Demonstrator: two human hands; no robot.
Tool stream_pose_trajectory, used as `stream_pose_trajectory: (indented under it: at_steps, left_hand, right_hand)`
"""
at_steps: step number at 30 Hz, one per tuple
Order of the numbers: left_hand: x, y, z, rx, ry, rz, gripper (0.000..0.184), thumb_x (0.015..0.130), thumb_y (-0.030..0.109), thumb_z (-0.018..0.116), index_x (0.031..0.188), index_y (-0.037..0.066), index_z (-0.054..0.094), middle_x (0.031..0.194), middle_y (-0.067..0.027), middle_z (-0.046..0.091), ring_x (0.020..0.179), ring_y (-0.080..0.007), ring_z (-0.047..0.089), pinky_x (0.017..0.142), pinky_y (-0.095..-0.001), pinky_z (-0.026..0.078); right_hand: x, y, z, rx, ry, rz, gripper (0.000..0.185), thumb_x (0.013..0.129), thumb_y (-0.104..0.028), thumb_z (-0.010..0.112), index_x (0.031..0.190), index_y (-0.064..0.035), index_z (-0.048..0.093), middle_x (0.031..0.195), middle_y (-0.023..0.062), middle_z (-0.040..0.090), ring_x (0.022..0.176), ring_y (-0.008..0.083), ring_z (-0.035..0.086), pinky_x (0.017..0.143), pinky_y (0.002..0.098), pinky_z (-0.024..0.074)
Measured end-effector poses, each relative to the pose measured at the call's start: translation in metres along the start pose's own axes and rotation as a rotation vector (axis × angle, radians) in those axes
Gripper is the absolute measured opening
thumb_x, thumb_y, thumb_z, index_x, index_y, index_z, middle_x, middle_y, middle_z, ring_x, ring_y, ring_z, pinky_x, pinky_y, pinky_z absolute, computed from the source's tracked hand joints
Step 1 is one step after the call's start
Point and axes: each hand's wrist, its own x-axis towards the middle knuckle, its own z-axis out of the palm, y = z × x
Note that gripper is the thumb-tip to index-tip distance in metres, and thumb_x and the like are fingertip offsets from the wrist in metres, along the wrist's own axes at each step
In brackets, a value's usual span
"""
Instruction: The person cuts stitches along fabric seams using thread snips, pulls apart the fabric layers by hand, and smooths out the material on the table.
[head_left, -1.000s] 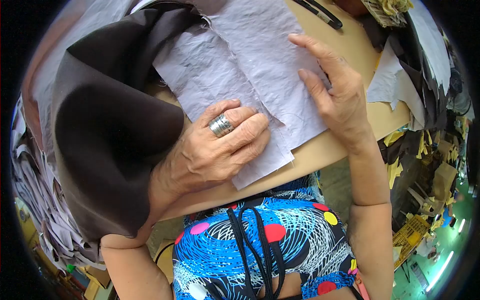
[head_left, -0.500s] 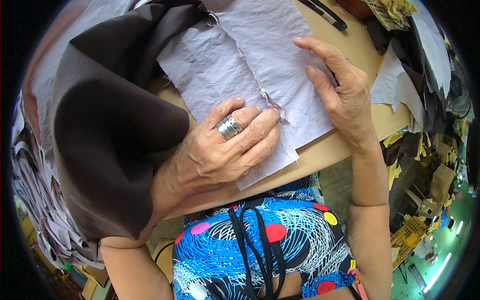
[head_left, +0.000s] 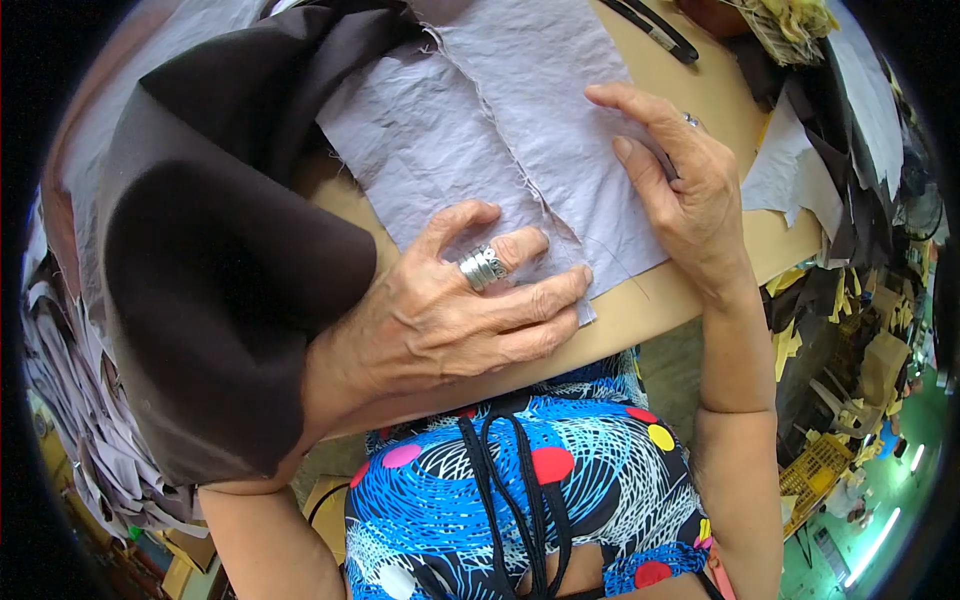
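A pale lilac cloth (head_left: 410, 150) with a frayed seam down its middle lies on the tan table (head_left: 640, 310). My left hand (head_left: 450, 300), with a wide silver ring, rests on the cloth's lower part, fingers apart and fingertips beside the seam's lower end. Dark brown fabric (head_left: 210, 240) drapes over my left forearm. At the cloth's right edge is my right hand (head_left: 680, 180), thumb and index finger spread apart, the other fingers curled beneath. Loose threads trail from the seam's end near my left fingertips.
A black pen-like tool (head_left: 655, 32) lies at the table's top edge. Grey and dark fabric scraps (head_left: 795, 170) hang over the right side. Layered cloth (head_left: 100, 430) is piled at the left. A yellow crate (head_left: 815, 475) stands on the floor at lower right.
My left hand has slid right and slightly down along the seam, and its fingers have spread. The raised fold at the seam now lies flatter. My right hand has shifted slightly right.
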Motion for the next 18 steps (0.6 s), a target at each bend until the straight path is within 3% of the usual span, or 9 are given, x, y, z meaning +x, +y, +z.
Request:
stream_pose_trajectory:
  at_steps: [6,9,18]
  left_hand:
    - [0.0,-0.004,0.004,0.062,0.05,-0.084,0.03,0.075,0.02,0.057,0.103,0.01,0.061,0.118,-0.0048,0.058,0.104,-0.0202,0.057,0.092,-0.0356,0.044]
    - [0.0,-0.006,0.007,0.103,0.068,-0.101,0.029,0.075,0.018,0.056,0.102,0.008,0.061,0.118,-0.0052,0.058,0.103,-0.02,0.057,0.089,-0.0343,0.046]
    - [0.002,-0.007,0.001,0.21,0.038,-0.05,0.03,0.075,0.018,0.056,0.102,0.007,0.063,0.117,-0.0046,0.056,0.102,-0.0199,0.057,0.086,-0.0333,0.047]
  right_hand:
    - [0.009,-0.007,-0.009,-0.108,-0.129,0.159,0.039,0.078,0.001,0.061,0.114,-0.0152,0.063,0.082,0.0104,0.066,0.062,0.0273,0.06,0.059,0.038,0.0457]
    - [0.009,-0.009,-0.001,-0.092,-0.071,0.044,0.04,0.082,0.004,0.058,0.12,-0.0071,0.059,0.113,0.012,0.066,0.102,0.0232,0.065,0.085,0.0288,0.0488]
    - [0.007,-0.003,-0.004,0.096,-0.058,0.122,0.039,0.083,0.004,0.056,0.121,-0.0058,0.059,0.116,0.0089,0.066,0.105,0.0208,0.064,0.088,0.0283,0.0481]
